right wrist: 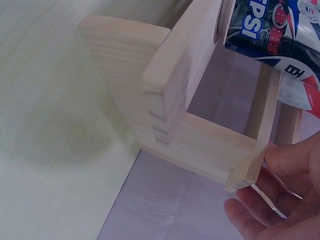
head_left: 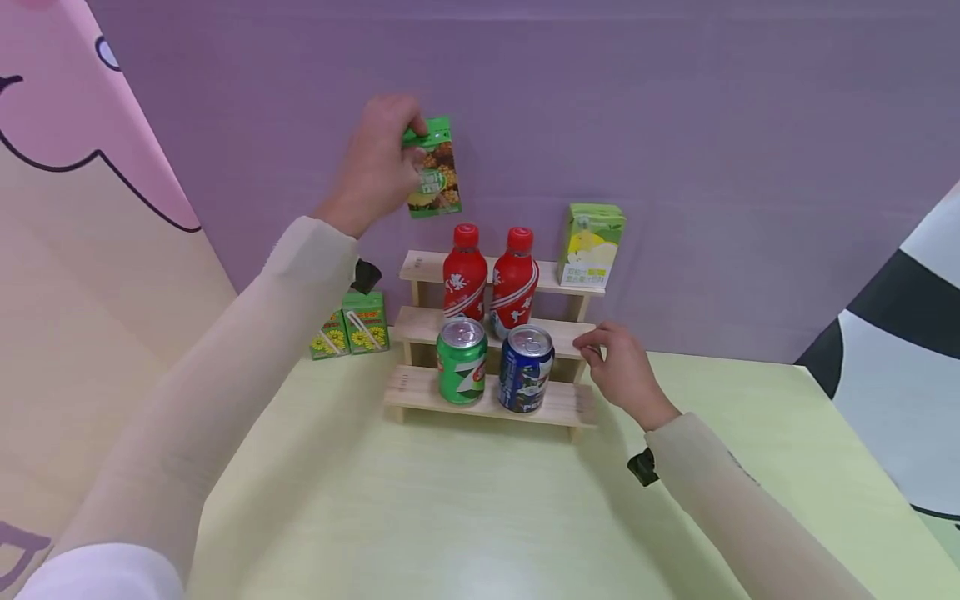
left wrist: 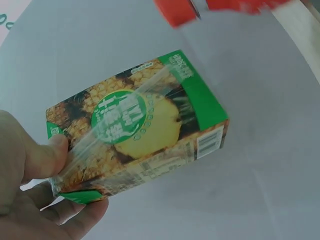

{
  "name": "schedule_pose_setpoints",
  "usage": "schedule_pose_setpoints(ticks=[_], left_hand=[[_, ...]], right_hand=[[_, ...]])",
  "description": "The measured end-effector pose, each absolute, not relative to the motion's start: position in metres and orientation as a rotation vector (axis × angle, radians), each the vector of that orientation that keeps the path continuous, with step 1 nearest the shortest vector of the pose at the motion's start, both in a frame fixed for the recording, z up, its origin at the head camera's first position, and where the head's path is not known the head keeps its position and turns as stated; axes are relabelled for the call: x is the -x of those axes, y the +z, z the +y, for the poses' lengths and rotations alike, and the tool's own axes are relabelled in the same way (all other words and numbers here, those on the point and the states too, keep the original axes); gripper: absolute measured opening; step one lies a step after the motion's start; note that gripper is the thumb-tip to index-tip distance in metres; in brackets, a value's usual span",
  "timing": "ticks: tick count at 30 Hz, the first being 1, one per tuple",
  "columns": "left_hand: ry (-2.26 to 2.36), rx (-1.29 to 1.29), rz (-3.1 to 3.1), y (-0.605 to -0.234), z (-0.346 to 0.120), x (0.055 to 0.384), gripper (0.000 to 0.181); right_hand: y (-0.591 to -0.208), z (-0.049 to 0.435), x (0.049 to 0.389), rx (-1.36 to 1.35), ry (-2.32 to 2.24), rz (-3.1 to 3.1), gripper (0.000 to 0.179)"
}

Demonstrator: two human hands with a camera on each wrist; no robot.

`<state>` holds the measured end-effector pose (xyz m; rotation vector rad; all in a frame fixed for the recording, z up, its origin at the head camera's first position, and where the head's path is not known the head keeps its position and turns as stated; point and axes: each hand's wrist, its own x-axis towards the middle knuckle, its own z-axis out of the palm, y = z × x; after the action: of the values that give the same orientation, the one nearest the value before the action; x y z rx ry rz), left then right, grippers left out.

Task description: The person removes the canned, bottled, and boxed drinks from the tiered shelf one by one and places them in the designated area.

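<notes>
My left hand [head_left: 382,162] pinches a juice box [head_left: 438,179] by its upper end, above the back left of a three-tier wooden shelf [head_left: 491,404]. Pineapples and green ends show on the box [left wrist: 135,120] in the left wrist view, with a clear-wrapped straw along its front. Lower down, my right hand [head_left: 618,371] holds the right end of the middle tier, thumb and fingers about the board's end [right wrist: 245,172] in the right wrist view. Two red bottles [head_left: 465,271] stand on the middle tier. A green can [head_left: 461,367] and a blue Pepsi can [head_left: 527,375] stand on the bottom tier.
A green and yellow drink carton [head_left: 592,246] stands at the right of the top tier. Two small green cartons with yellow flowers [head_left: 366,323] are on the table [head_left: 450,508] left of the shelf. Behind is a purple backdrop [head_left: 750,167].
</notes>
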<state>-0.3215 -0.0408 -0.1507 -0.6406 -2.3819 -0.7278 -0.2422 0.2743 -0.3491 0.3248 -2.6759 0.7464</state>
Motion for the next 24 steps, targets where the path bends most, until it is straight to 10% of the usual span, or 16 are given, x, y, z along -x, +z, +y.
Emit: schedule_pose_setpoints(ticks=[24], left_hand=[[-0.546,0.744,-2.494,-0.247,-0.149,0.3,0.015]], right_hand=[[-0.347,0.28,0.239,-0.296,0.75,-2.686,0.016]])
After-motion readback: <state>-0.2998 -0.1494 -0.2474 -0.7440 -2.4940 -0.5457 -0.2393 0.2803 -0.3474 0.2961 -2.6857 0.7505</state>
